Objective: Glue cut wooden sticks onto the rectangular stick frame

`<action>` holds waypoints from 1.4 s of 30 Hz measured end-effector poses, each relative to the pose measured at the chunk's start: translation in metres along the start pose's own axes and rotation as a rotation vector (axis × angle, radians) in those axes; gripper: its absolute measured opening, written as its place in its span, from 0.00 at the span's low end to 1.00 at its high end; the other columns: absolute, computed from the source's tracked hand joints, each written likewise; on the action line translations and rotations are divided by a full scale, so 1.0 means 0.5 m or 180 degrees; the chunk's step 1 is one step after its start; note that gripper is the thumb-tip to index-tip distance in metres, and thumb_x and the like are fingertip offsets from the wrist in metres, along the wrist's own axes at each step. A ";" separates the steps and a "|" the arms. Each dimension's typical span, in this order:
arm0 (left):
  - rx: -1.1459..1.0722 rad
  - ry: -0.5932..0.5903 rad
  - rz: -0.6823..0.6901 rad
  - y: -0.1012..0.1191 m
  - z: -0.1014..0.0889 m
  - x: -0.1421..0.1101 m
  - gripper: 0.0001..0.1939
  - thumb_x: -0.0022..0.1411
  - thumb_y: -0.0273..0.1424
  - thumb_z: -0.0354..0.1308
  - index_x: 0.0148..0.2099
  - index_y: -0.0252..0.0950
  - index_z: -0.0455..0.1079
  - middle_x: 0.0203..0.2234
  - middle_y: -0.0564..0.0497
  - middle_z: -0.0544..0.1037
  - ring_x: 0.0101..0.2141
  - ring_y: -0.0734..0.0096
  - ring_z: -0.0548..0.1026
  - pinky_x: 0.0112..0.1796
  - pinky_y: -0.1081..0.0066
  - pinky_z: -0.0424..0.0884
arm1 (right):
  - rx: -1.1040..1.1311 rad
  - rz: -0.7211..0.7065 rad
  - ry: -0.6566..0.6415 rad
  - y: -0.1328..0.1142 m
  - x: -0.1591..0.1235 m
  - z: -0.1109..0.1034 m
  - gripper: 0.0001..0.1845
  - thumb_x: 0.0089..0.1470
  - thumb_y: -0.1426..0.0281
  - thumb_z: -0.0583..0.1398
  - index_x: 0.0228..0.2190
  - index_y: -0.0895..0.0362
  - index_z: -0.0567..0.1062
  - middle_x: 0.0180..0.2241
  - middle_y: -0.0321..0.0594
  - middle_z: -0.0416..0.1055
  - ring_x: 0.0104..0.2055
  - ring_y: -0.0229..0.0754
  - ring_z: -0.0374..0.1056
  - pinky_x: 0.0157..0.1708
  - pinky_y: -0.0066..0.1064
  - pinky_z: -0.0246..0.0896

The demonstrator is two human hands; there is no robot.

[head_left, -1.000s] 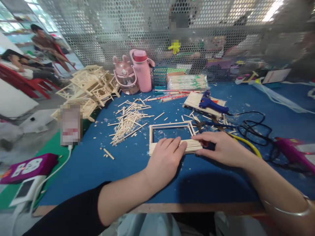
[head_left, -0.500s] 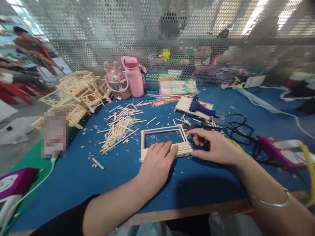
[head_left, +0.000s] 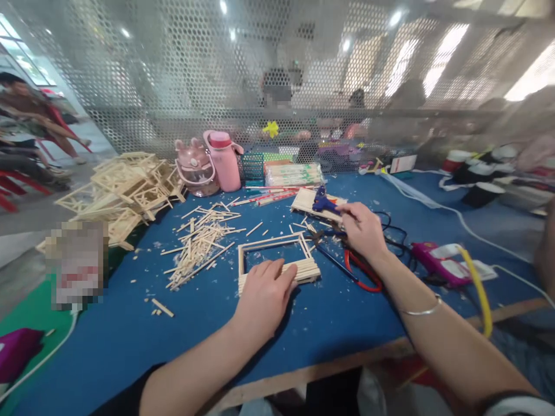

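Observation:
My left hand [head_left: 264,294] rests over the near side of a rectangular frame of thin wooden sticks [head_left: 309,268], fingers together and bent over its row of strips, holding it on the table. The far half of the frame is an open rectangle. My right hand [head_left: 364,231] has its fingers closed on the handle end of a blue glue gun [head_left: 324,202]. The gun lies on a small panel of wooden sticks [head_left: 302,200]. Below my right hand are pliers with red and blue handles [head_left: 347,271], partly hidden.
Loose sticks [head_left: 199,242] lie heaped left of the frame. Behind are wooden stick structures [head_left: 143,185], a pink bottle [head_left: 225,164], a clear pink cup [head_left: 197,173] and packed sticks [head_left: 295,174]. A black cord [head_left: 396,234] and purple power strip [head_left: 433,263] lie right. Perforated metal screen [head_left: 173,86] stands behind.
My right hand has moved from beside the frame up to the glue gun and closed on its handle end. My left hand stays on the frame. The camera view has shifted.

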State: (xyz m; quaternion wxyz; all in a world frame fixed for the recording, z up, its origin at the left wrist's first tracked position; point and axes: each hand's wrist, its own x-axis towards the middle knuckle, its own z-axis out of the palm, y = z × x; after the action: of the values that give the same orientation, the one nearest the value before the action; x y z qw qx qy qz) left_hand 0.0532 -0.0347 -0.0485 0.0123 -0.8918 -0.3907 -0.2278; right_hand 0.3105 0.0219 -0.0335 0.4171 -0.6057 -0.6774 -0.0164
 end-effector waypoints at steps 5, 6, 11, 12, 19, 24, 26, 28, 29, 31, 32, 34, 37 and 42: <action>-0.0481 -0.0157 -0.0326 -0.003 -0.016 0.012 0.14 0.64 0.26 0.46 0.43 0.35 0.73 0.38 0.47 0.77 0.39 0.64 0.72 0.42 0.62 0.69 | -0.0929 0.0366 -0.0721 0.033 0.090 0.036 0.26 0.48 0.76 0.53 0.52 0.64 0.65 0.54 0.55 0.62 0.56 0.53 0.56 0.54 0.42 0.49; -0.0567 -0.0180 -0.0387 -0.005 -0.018 0.014 0.14 0.64 0.25 0.45 0.42 0.35 0.73 0.37 0.47 0.78 0.38 0.64 0.73 0.41 0.64 0.69 | -0.0916 0.0402 -0.0843 0.038 0.103 0.044 0.25 0.49 0.74 0.54 0.50 0.64 0.66 0.52 0.55 0.65 0.54 0.53 0.58 0.53 0.42 0.51; -0.0790 -0.0026 -0.0587 -0.014 -0.027 0.027 0.17 0.60 0.20 0.44 0.43 0.35 0.72 0.37 0.48 0.78 0.38 0.65 0.74 0.42 0.63 0.70 | -0.0618 0.0522 -0.1176 0.056 0.132 0.062 0.18 0.48 0.71 0.58 0.43 0.62 0.72 0.45 0.53 0.69 0.50 0.51 0.63 0.50 0.36 0.53; -0.0886 0.0075 -0.0608 -0.015 -0.032 0.030 0.17 0.60 0.20 0.44 0.44 0.35 0.72 0.38 0.47 0.78 0.39 0.65 0.74 0.42 0.62 0.70 | -0.0499 0.0563 -0.1172 0.060 0.134 0.062 0.16 0.48 0.71 0.58 0.41 0.62 0.73 0.45 0.53 0.70 0.49 0.50 0.63 0.49 0.35 0.53; -0.1580 0.0863 -0.0949 -0.049 -0.113 0.043 0.15 0.65 0.30 0.43 0.50 0.34 0.65 0.36 0.47 0.74 0.35 0.69 0.71 0.38 0.68 0.68 | 0.0721 0.1219 -0.0707 0.102 0.136 0.031 0.16 0.56 0.62 0.49 0.35 0.59 0.70 0.32 0.45 0.72 0.35 0.43 0.66 0.37 0.33 0.60; -0.1728 0.0779 -0.1593 -0.121 -0.137 0.007 0.18 0.64 0.39 0.45 0.50 0.35 0.65 0.35 0.50 0.74 0.32 0.71 0.70 0.33 0.73 0.66 | 0.1753 0.1550 -0.0696 0.107 0.113 -0.007 0.30 0.53 0.45 0.41 0.29 0.56 0.69 0.19 0.38 0.65 0.20 0.40 0.61 0.23 0.32 0.61; -0.1590 0.0674 -0.1809 -0.148 -0.126 -0.013 0.19 0.62 0.41 0.47 0.48 0.35 0.67 0.33 0.51 0.74 0.30 0.71 0.69 0.31 0.74 0.64 | 0.2070 0.1577 -0.0702 0.097 0.103 -0.022 0.35 0.51 0.43 0.38 0.29 0.56 0.69 0.19 0.39 0.65 0.19 0.40 0.60 0.21 0.32 0.60; -0.1400 0.0482 -0.1969 -0.165 -0.112 -0.030 0.18 0.61 0.41 0.48 0.45 0.35 0.68 0.30 0.52 0.74 0.28 0.70 0.69 0.28 0.74 0.62 | 0.2454 0.1591 -0.0677 0.082 0.095 -0.036 0.39 0.50 0.42 0.34 0.30 0.56 0.70 0.20 0.41 0.67 0.20 0.41 0.60 0.18 0.31 0.58; -0.1319 0.0377 -0.2027 -0.168 -0.106 -0.036 0.18 0.61 0.41 0.48 0.44 0.35 0.69 0.27 0.53 0.74 0.26 0.70 0.68 0.27 0.74 0.62 | 0.2666 0.1604 -0.0726 0.073 0.091 -0.042 0.40 0.49 0.42 0.34 0.31 0.57 0.71 0.21 0.42 0.67 0.20 0.41 0.60 0.17 0.31 0.57; -0.1255 0.0202 -0.2077 -0.165 -0.098 -0.043 0.17 0.60 0.41 0.48 0.43 0.36 0.70 0.23 0.54 0.73 0.23 0.71 0.67 0.25 0.74 0.60 | 0.2944 0.1611 -0.0960 0.055 0.085 -0.055 0.39 0.50 0.43 0.38 0.33 0.58 0.73 0.22 0.43 0.67 0.21 0.41 0.60 0.14 0.29 0.53; -0.1278 0.0137 -0.2069 -0.161 -0.095 -0.045 0.17 0.60 0.41 0.48 0.43 0.36 0.70 0.22 0.55 0.73 0.22 0.71 0.66 0.25 0.74 0.60 | 0.3017 0.1637 -0.1328 0.046 0.082 -0.062 0.35 0.50 0.46 0.43 0.35 0.59 0.74 0.23 0.43 0.67 0.23 0.41 0.61 0.15 0.28 0.52; -0.1388 0.0044 -0.2020 -0.151 -0.092 -0.045 0.17 0.60 0.42 0.48 0.43 0.36 0.70 0.22 0.55 0.73 0.22 0.72 0.67 0.25 0.74 0.61 | 0.3041 0.1643 -0.1825 0.029 0.075 -0.076 0.22 0.48 0.57 0.54 0.38 0.60 0.75 0.22 0.38 0.64 0.23 0.38 0.60 0.15 0.26 0.50; -0.1550 -0.0059 -0.2012 -0.140 -0.090 -0.044 0.18 0.60 0.42 0.48 0.45 0.37 0.70 0.24 0.55 0.75 0.24 0.72 0.68 0.26 0.75 0.62 | 0.2762 0.1426 -0.2390 0.010 0.060 -0.097 0.17 0.48 0.67 0.59 0.41 0.60 0.75 0.21 0.36 0.64 0.23 0.36 0.59 0.20 0.26 0.55; -0.1343 -0.0138 -0.2253 -0.143 -0.090 -0.044 0.19 0.59 0.44 0.50 0.46 0.38 0.70 0.21 0.56 0.73 0.19 0.74 0.64 0.22 0.75 0.59 | 0.2003 0.1095 -0.2819 0.011 0.014 -0.121 0.17 0.49 0.64 0.62 0.42 0.55 0.75 0.35 0.43 0.74 0.37 0.43 0.68 0.38 0.33 0.66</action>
State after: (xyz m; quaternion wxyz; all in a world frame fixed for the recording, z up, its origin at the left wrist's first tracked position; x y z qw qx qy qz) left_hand -0.0276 -0.0091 -0.0285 -0.2582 -0.6899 -0.6182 -0.2743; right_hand 0.3486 -0.0030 0.0075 0.2504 -0.5029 -0.6515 0.5099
